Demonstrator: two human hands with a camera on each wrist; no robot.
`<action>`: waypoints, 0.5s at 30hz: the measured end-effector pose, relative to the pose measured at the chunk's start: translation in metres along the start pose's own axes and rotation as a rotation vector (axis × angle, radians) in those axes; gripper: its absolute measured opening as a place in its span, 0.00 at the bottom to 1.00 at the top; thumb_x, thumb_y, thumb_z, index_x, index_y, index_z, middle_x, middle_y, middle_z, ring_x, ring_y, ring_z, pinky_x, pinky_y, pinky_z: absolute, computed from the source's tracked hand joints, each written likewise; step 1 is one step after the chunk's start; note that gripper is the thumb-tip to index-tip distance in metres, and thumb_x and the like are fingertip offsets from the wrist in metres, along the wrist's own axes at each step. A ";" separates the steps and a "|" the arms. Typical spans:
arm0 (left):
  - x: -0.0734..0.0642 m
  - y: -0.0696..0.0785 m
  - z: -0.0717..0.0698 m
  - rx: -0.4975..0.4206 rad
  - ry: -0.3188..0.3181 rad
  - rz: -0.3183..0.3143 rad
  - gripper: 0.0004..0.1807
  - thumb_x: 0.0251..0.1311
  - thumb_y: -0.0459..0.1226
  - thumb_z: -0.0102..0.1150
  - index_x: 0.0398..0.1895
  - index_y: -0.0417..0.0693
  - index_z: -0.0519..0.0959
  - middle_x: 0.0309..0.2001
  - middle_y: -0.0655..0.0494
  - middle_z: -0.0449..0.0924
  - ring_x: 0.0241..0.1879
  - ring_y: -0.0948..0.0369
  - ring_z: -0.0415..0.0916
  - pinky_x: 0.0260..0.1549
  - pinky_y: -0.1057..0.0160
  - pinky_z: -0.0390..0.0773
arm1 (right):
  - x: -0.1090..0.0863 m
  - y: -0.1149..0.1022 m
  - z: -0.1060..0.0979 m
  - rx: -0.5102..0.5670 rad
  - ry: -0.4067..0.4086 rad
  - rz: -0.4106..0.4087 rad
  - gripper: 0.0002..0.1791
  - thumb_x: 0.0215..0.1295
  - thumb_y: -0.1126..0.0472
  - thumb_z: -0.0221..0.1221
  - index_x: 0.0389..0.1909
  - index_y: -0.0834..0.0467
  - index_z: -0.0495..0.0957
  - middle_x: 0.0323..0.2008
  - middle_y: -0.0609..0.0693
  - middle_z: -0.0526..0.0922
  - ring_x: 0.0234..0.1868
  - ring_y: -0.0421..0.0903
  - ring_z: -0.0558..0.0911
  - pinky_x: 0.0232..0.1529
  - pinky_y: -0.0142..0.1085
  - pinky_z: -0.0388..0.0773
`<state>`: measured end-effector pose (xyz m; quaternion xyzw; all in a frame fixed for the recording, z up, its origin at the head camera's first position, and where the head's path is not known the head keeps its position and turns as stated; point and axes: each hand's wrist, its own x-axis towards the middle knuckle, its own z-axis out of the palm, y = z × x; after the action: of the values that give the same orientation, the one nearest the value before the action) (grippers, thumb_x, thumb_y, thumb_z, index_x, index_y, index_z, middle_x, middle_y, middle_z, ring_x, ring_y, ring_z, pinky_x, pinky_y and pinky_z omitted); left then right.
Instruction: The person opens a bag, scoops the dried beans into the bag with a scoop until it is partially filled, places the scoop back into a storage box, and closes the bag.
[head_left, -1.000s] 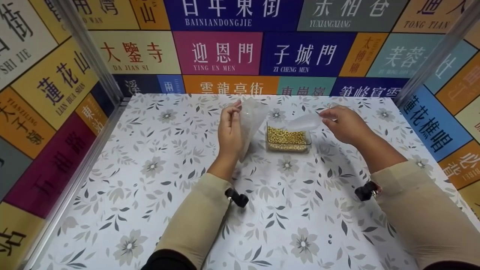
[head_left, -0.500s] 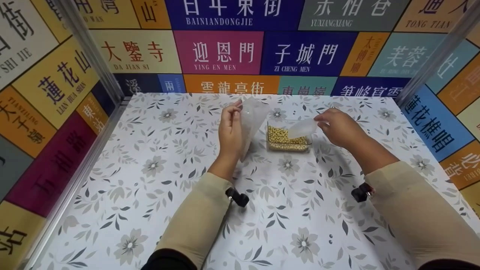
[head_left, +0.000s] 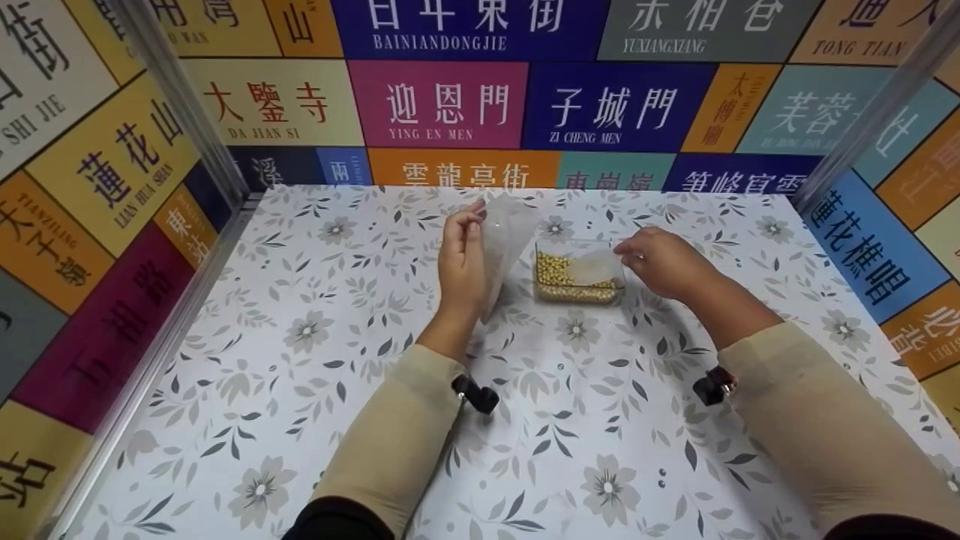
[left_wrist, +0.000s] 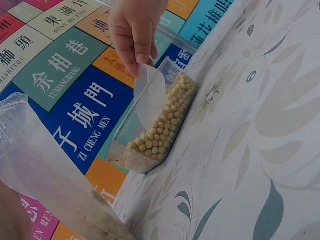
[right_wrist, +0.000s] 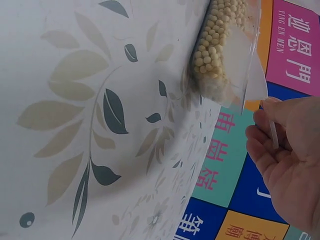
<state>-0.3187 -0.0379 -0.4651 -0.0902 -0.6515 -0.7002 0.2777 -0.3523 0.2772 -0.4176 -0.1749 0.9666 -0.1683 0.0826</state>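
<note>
My left hand grips a translucent plastic bag and keeps it upright, left of a clear rectangular container. In the left wrist view, some pale beans show at the bottom of the bag. Yellow soybeans fill much of the container, heaped unevenly. Over its right side, my right hand pinches a translucent white plastic scoop by its handle. The scoop's blade is down inside the container, against the beans, as the right wrist view shows.
A white tablecloth with grey leaves and flowers covers the table. Panels with colourful street-name signs rise at its back and sides, joined by metal corner posts.
My right hand has moved left and slightly down, bringing the scoop from above the container's right rim into the soybeans. My left hand and the bag have stayed in place.
</note>
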 end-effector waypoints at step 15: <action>0.001 -0.004 -0.001 0.010 -0.016 0.017 0.11 0.88 0.33 0.39 0.54 0.36 0.73 0.74 0.42 0.79 0.75 0.52 0.77 0.79 0.59 0.73 | 0.001 0.002 0.014 0.074 0.003 -0.030 0.20 0.86 0.61 0.55 0.70 0.64 0.81 0.69 0.67 0.80 0.73 0.69 0.77 0.76 0.66 0.73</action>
<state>-0.3210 -0.0391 -0.4682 -0.1000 -0.6564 -0.6938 0.2787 -0.3515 0.2747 -0.4312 -0.1859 0.9571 -0.2056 0.0849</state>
